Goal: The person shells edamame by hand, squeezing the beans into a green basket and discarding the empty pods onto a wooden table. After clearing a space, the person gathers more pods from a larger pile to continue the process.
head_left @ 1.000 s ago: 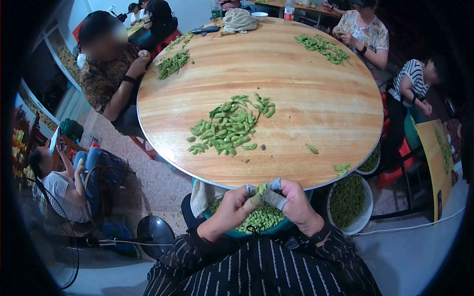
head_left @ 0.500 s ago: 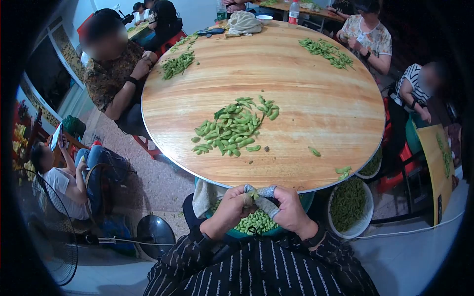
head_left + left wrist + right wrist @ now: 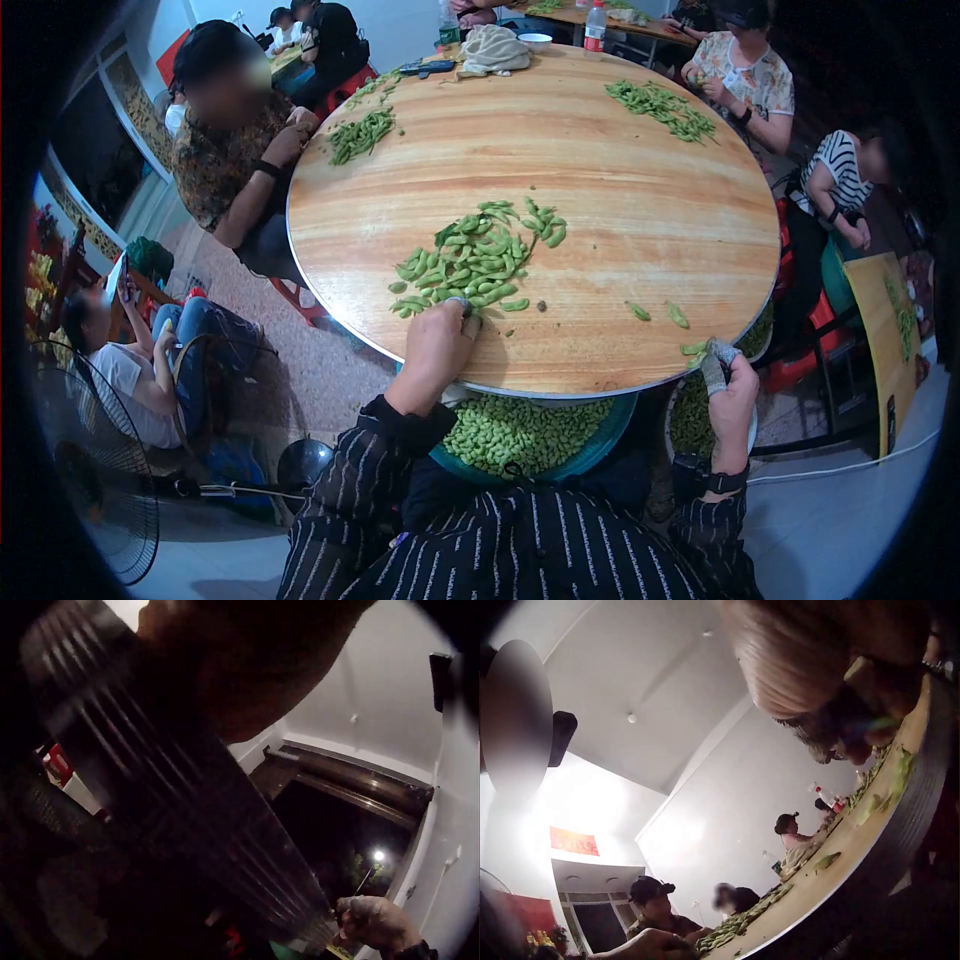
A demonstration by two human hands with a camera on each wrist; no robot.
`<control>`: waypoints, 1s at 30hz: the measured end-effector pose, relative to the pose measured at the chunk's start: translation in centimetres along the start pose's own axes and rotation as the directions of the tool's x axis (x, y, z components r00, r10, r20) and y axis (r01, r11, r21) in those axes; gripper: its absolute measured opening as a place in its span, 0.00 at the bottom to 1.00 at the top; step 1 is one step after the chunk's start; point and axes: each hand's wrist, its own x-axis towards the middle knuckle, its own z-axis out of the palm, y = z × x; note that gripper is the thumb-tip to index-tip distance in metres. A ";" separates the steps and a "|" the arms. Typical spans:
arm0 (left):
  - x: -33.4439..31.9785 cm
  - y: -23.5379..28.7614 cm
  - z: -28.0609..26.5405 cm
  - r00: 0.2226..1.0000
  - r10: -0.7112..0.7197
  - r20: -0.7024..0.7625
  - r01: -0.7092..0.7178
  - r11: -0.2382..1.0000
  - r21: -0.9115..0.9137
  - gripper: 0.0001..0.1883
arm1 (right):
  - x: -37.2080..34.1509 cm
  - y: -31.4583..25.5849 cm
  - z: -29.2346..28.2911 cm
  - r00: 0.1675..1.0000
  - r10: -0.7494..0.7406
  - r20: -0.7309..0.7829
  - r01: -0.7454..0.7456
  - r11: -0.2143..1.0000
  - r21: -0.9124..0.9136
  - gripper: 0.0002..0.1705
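Observation:
My left hand (image 3: 437,345) reaches over the table's near edge, bent fingers at the near side of a heap of green soybean pods (image 3: 470,250). Its fingertips are partly hidden, so I cannot tell whether they grip a pod. At the table's right front edge, my right hand (image 3: 732,395) pinches a green soybean pod with its grey-covered fingers (image 3: 716,366). More pods (image 3: 693,348) lie right by those fingertips. Between my arms, a teal basin (image 3: 600,452) holds shelled green beans (image 3: 520,432). The right wrist view shows the right hand (image 3: 810,660) curled above the table edge.
Loose pods (image 3: 677,315) lie on the round wooden table (image 3: 640,230). A white basket (image 3: 755,425) of pod shells stands below the right hand. Other people sit around with further pod heaps (image 3: 660,108). A fan (image 3: 100,480) stands at left. A cloth (image 3: 495,50) lies at the back.
My hands were together over the basin, working at a pod. They have parted: the left went forward to the heap, the right to the right table edge. Another loose pod lies near that edge.

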 end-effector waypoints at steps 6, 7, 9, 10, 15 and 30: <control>-2.1 1.2 -1.4 0.997 -0.029 0.069 0.029 1.000 -0.001 0.09 | 0.0 0.3 -0.1 0.999 0.036 -0.014 -0.035 0.997 0.066 0.13; -2.8 1.7 -1.8 0.992 -0.060 0.115 0.066 0.996 -0.052 0.09 | 0.1 0.5 -0.2 0.999 0.034 -0.017 -0.033 0.998 0.060 0.13; -4.3 2.7 -2.5 0.971 -0.114 0.208 0.147 0.978 -0.149 0.08 | 0.2 0.7 -0.3 0.999 0.029 -0.022 -0.028 0.999 0.046 0.13; -5.0 2.7 -2.6 0.970 -0.062 0.234 0.105 0.979 -0.174 0.09 | 0.2 0.6 -0.2 0.999 0.035 -0.017 -0.035 0.998 0.047 0.13; -4.5 3.0 -2.4 0.990 -0.096 0.106 0.120 0.961 -0.250 0.10 | 0.1 -0.4 1.1 0.999 0.022 0.028 -0.023 0.999 0.033 0.12; -1.2 2.1 -0.8 0.985 -0.027 0.170 0.029 1.000 -0.008 0.11 | -0.6 -8.9 10.4 0.795 -0.345 0.499 0.365 0.929 0.061 0.15</control>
